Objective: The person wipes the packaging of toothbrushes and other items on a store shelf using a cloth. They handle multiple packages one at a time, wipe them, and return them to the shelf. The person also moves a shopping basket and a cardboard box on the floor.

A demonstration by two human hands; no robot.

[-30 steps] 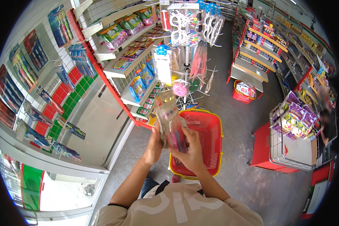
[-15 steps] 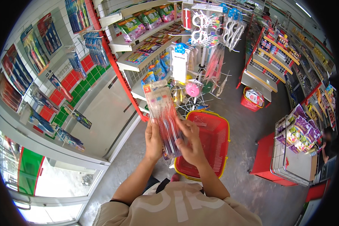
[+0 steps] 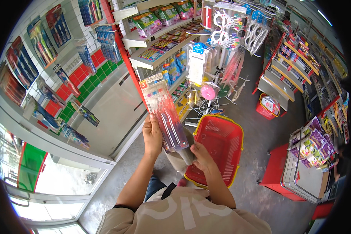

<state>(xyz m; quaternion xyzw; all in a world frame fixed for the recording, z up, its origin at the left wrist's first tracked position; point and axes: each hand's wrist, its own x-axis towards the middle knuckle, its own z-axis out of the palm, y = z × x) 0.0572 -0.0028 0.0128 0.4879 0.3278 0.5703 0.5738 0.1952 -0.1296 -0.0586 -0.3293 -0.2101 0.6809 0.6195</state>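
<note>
A clear blister pack of toothbrushes (image 3: 168, 124) with a paler card top is tilted up in front of me. My left hand (image 3: 152, 134) grips its left edge, thumb across the front. My right hand (image 3: 203, 158) is closed beside the pack's lower right corner. Its fingers pinch a greyish, narrow piece (image 3: 186, 155) that sticks out below and behind the pack; what this is I cannot make out. Below and to the right of the pack stands a red shopping basket (image 3: 218, 150) with a yellow rim.
Toothbrush packs (image 3: 43, 45) hang on the wall at left. A shelf (image 3: 148, 58) holds bagged goods ahead, beside a rack of hanging accessories (image 3: 222, 33). Another red basket (image 3: 267, 107) sits by farther shelves. A wire-sided red counter (image 3: 279, 169) with purple bags stands at right.
The pack has shifted left and tilted in my left hand. My right hand has moved from its right side down to the lower corner, where the greyish piece now shows.
</note>
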